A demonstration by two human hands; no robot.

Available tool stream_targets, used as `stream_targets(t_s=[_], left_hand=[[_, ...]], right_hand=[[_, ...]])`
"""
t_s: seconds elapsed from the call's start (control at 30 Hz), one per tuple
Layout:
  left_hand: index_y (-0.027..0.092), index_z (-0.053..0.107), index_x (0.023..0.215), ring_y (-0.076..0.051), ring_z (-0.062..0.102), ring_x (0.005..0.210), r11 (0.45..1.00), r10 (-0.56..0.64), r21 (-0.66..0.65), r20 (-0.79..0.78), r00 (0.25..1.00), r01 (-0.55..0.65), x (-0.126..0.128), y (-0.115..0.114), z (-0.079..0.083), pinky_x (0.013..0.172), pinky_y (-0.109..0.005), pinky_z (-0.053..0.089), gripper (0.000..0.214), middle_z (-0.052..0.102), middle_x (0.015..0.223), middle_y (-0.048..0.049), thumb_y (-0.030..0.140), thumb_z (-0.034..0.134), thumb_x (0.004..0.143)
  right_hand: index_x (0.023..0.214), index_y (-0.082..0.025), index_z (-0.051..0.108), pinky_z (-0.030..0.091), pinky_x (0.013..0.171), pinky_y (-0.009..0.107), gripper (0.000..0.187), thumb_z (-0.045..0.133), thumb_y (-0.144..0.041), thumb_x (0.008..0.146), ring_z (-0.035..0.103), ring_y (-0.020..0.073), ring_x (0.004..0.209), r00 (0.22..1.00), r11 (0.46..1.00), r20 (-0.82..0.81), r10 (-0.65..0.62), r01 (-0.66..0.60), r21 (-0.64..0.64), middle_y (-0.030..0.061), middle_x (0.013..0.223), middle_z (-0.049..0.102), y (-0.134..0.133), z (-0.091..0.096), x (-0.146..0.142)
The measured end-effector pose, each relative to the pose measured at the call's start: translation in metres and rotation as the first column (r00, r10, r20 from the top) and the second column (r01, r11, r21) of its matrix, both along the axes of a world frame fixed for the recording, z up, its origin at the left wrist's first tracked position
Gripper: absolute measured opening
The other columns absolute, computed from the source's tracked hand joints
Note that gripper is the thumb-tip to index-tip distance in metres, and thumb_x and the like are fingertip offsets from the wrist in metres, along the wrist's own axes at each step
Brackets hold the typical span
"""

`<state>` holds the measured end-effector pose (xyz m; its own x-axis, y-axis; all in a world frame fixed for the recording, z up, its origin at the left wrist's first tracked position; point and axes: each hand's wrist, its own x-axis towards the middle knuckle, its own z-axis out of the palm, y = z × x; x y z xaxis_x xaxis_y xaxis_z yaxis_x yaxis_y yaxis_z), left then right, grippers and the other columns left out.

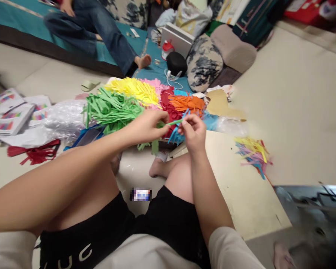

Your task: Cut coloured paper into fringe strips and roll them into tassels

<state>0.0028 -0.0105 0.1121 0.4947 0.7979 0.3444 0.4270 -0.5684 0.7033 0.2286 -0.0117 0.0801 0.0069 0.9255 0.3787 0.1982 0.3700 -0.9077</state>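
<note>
Between my two hands stretches a thin green paper strip (174, 122), rolled or twisted narrow. My left hand (151, 123) pinches its left end, with green fringe hanging below the wrist. The fingertips of my right hand (194, 130) close on the other end. Just beyond my left hand lies a heap of green fringed paper (112, 108). Yellow fringe (134, 89) is piled behind it. Red fringe (168, 99), orange fringe (189, 102) and blue fringe (177, 134) lie behind and around my right hand.
A stool (240, 201) on my right bears a multicoloured fringe bundle (254, 155). Clear plastic wrap (63, 119), printed packets (12, 116) and dark red fringe (35, 151) lie leftward. Another person's legs (100, 33) rest on the teal sofa (22, 22). A phone (140, 194) shows between my legs.
</note>
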Motion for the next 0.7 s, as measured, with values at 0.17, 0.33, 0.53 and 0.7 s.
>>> stream_targets(t_s=[0.17, 0.33, 0.53, 0.7], left_hand=[[0.019, 0.071, 0.09, -0.018, 0.065, 0.082, 1.0, 0.007, -0.017, -0.067, 0.998, -0.008, -0.008, 0.007, -0.001, 0.079, -0.029, 0.045, 0.033, 0.076, 0.089, -0.0052, 0.051, 0.064, 0.094], [0.021, 0.074, 0.087, -0.018, 0.062, 0.081, 0.997, -0.049, -0.056, -0.046, 0.998, 0.046, -0.007, 0.012, -0.005, 0.083, -0.029, 0.048, 0.047, 0.071, 0.081, -0.0035, 0.067, 0.07, 0.092], [0.023, 0.081, 0.122, -0.027, 0.074, 0.119, 0.987, -0.126, -0.088, 0.073, 0.989, 0.132, 0.0, 0.005, -0.004, 0.11, -0.037, 0.056, 0.063, 0.082, 0.127, -0.0076, 0.078, 0.067, 0.095], [0.023, 0.072, 0.135, -0.02, 0.072, 0.119, 0.992, 0.119, -0.09, 0.38, 0.917, -0.091, -0.013, 0.021, 0.006, 0.108, -0.034, 0.056, 0.055, 0.08, 0.131, -0.0083, 0.065, 0.066, 0.101]], right_hand=[[0.091, -0.024, 0.06, 0.056, 0.061, 0.03, 0.076, 0.08, -0.096, 0.082, 0.061, 0.0116, 0.062, 0.966, 0.969, 0.152, 0.209, -0.183, -0.167, -0.001, 0.079, 0.07, 0.002, 0.02, 0.001], [0.088, -0.024, 0.065, 0.06, 0.068, 0.032, 0.069, 0.086, -0.089, 0.082, 0.062, 0.0115, 0.066, 0.95, 0.97, 0.241, 0.199, -0.155, -0.188, -0.0025, 0.076, 0.069, -0.012, 0.033, 0.008], [0.09, -0.019, 0.076, 0.06, 0.065, 0.032, 0.068, 0.095, -0.083, 0.075, 0.066, 0.0145, 0.069, 0.936, 0.973, 0.332, 0.118, -0.042, -0.226, 0.0024, 0.079, 0.073, -0.032, 0.039, 0.062], [0.092, -0.02, 0.068, 0.051, 0.057, 0.024, 0.06, 0.09, -0.076, 0.088, 0.054, 0.0092, 0.059, 0.869, 0.91, 0.319, -0.378, 0.411, -0.043, 0.0008, 0.078, 0.067, -0.044, 0.073, 0.18]])
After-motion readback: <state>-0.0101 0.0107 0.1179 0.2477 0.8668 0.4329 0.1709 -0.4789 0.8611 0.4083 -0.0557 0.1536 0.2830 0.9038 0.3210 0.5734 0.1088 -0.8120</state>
